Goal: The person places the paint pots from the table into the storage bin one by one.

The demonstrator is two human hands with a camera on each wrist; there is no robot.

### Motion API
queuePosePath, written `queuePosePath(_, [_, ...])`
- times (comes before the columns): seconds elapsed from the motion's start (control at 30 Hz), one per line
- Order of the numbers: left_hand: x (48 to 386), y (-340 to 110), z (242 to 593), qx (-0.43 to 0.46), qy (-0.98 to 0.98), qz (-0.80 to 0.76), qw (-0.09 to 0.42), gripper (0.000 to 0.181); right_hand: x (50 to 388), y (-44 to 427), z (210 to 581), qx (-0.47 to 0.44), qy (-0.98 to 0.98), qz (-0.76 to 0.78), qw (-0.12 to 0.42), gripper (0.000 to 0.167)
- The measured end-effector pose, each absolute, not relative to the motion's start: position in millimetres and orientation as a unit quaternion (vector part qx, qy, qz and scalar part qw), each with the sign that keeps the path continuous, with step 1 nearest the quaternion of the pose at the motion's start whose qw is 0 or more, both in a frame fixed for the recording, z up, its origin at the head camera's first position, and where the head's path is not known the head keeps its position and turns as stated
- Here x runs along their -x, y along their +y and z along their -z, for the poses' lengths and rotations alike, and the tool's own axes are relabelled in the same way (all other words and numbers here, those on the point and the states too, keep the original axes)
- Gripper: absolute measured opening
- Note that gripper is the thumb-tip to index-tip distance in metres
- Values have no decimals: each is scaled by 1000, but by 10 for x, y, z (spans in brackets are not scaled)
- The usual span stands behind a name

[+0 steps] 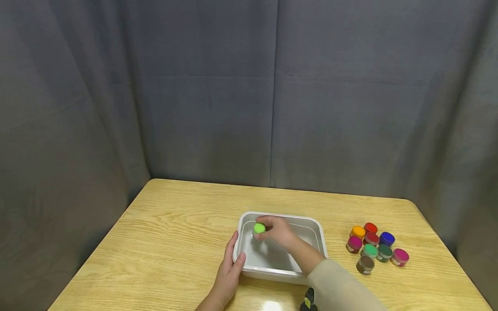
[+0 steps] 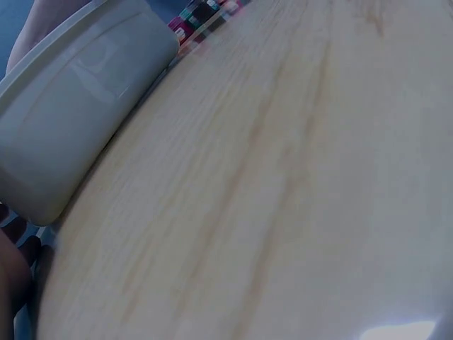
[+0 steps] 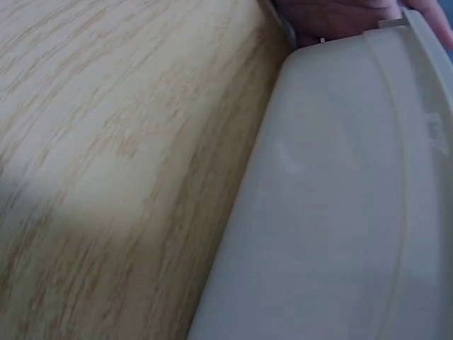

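Inside the white rectangular plastic tray [image 1: 272,271], toward its left end, my right hand [image 1: 279,232] pinches a small clear jar with a light green lid [image 1: 259,228]. Whether that jar touches the tray's floor I cannot tell. My left hand [image 1: 227,270] grips the tray's left end, with the thumb by the front corner and the fingers along the outer side. The left wrist view has the tray's outer wall [image 2: 85,106] at upper left and part of the left hand [image 2: 13,273] at the lower left edge. In the right wrist view, the tray's wall [image 3: 311,191] leads up to the left hand [image 3: 340,18].
To the right of the tray stands a group of several small jars with coloured lids, among them an orange jar [image 1: 358,232], a blue jar [image 1: 387,239] and a brown jar [image 1: 365,264]. The wooden table [image 1: 175,224] is bounded by grey curtains [image 1: 210,108].
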State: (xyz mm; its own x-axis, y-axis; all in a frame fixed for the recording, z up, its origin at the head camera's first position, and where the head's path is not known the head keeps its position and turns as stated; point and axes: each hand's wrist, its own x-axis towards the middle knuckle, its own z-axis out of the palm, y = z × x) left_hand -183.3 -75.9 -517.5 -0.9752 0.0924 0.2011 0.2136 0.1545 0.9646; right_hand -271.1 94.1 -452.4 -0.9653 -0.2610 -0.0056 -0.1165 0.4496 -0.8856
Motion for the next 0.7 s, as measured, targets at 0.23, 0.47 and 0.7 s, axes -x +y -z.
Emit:
queuePosePath(0.23, [1836, -764, 5186, 111, -756, 644, 43, 54, 2743, 882, 4607, 110, 849, 512, 76, 48])
queuePosePath(0.47, [1830, -756, 5184, 125, -742, 658, 35, 56, 2748, 804, 4664, 120, 881, 450, 78, 46])
queuePosePath(0.7, [1832, -752, 5170, 112, -743, 659, 31, 60, 2737, 756, 4674, 126, 897, 414, 86, 48])
